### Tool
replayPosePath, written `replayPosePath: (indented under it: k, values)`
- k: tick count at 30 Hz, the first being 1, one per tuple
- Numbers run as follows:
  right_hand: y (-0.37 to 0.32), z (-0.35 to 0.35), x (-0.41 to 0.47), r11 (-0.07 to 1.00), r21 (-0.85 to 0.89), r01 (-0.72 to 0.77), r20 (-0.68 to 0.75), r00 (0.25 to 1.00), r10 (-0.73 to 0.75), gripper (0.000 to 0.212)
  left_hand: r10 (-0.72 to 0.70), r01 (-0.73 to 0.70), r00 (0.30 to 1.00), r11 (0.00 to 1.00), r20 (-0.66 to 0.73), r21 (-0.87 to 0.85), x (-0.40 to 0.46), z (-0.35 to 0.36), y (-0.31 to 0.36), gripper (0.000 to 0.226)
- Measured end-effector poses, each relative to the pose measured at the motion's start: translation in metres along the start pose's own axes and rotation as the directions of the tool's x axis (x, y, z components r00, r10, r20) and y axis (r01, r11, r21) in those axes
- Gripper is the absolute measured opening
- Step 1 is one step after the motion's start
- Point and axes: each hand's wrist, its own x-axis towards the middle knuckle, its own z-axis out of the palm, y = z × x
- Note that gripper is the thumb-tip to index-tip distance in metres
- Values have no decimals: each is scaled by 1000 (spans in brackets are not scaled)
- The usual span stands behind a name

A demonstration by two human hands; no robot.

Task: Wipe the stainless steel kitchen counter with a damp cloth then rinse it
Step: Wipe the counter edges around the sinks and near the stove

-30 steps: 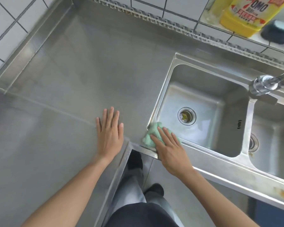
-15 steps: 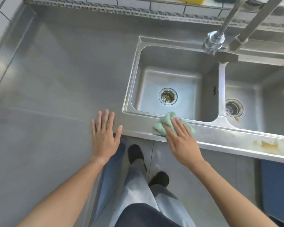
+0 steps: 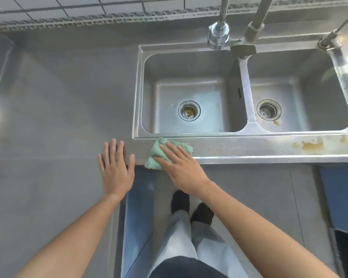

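While the right hand presses flat, fingers extended, on the green cloth, cloth on near rim of the sink, left hand open, palm down on the counter, holding nothing, orange stains on rim far right.

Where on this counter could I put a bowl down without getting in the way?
The broad steel counter left of the double sink, up to the tiled wall, is bare. The narrow front rim is taken: the left hand lies flat and the right hand presses the green cloth. Further right, orange stains mark it.
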Motion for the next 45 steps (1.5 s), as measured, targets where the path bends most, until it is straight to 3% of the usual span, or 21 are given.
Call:
replayPosePath:
  k: [2,4,7,10,11,15,17,21,26,27,28,32,36,39,43,45]
  values:
    - [37,-6,-38,998,11,-56,-28,998,57,50,-6,7,1000,999,22,-54,1,-2,2,63]
    - [74,-19,-76,969,62,-241,-89,965,246,48,50,-48,998,994,25,-94,1,-5,8,55]
    - [103,-31,-92,835,149,-530,-130,826,548,48,254,-245,967,952,23,-182,3,-9,35,47]
    - [80,-29,-53,701,195,-685,-196,673,713,44,401,-370,914,885,60,-282,5,-5,80,46]
    - [67,-27,-39,701,215,-680,-195,673,713,44,436,-397,898,866,67,-305,6,-2,97,46]
    - [41,-15,-38,878,159,-452,-115,875,471,48,506,-439,856,818,104,-371,15,11,153,52]
    - [57,-20,-66,880,156,-449,-95,880,466,50,560,-486,819,792,125,-369,14,17,178,56]
    - [113,-39,-126,785,158,-600,-60,787,614,50,613,-588,775,789,153,-180,9,32,205,70]
    - [136,-50,-92,536,235,-811,-118,524,844,49,611,-603,779,791,138,-99,9,43,204,67]
    - [129,-47,-77,529,241,-814,-140,510,849,48,612,-605,779,791,136,-94,8,44,205,66]
    - [120,-44,-64,561,250,-789,-160,538,828,48,613,-607,778,790,135,-88,8,44,207,65]
    - [79,-24,-66,776,235,-585,-145,769,623,49,633,-630,765,774,119,-66,10,44,202,60]
    - [109,-29,-125,854,160,-495,-112,850,514,51,609,-606,781,793,140,-65,14,44,209,69]
    - [152,-45,-167,800,147,-581,-83,799,596,52,600,-598,786,799,149,-63,9,46,215,69]
    - [160,-49,-141,593,238,-769,-151,574,805,50,603,-605,782,795,160,-41,10,48,199,69]
    - [152,-47,-114,568,243,-786,-187,537,823,49,595,-599,783,800,179,-42,9,44,204,68]
